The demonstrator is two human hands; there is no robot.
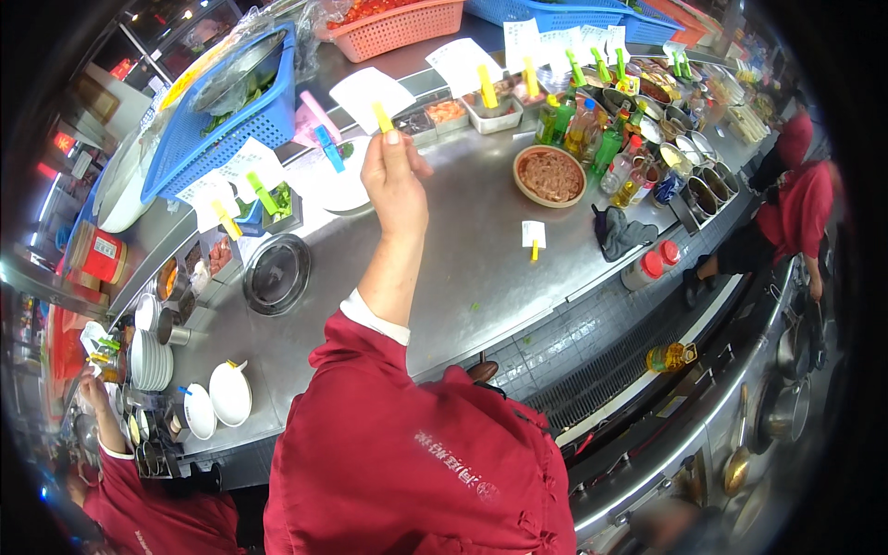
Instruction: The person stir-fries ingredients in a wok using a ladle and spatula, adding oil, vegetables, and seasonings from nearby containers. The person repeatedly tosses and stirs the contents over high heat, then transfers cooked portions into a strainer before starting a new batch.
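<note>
My left hand [395, 173] reaches over the steel counter [458, 229], its thumb and fingers pinching a yellow clothespin [381, 116]. A white paper slip [371, 90] with writing is clipped in it. Just left of my hand, a blue clothespin [329, 148] stands by a white plate [347, 191]. To the right sits a brown-rimmed bowl of raw sliced meat [551, 175]. Nearer me a small slip [533, 234] with a yellow clip lies on the steel. A dark round dish [277, 274] is on the left part of the counter. My right hand is out of view.
A blue basket [229, 125] stands back left. Sauce bottles [610, 149] and a grey cloth [624, 232] are at right. White bowls [230, 394] and stacked plates [151, 361] sit at left. One co-worker [159, 499] stands lower left, another [798, 215] at right.
</note>
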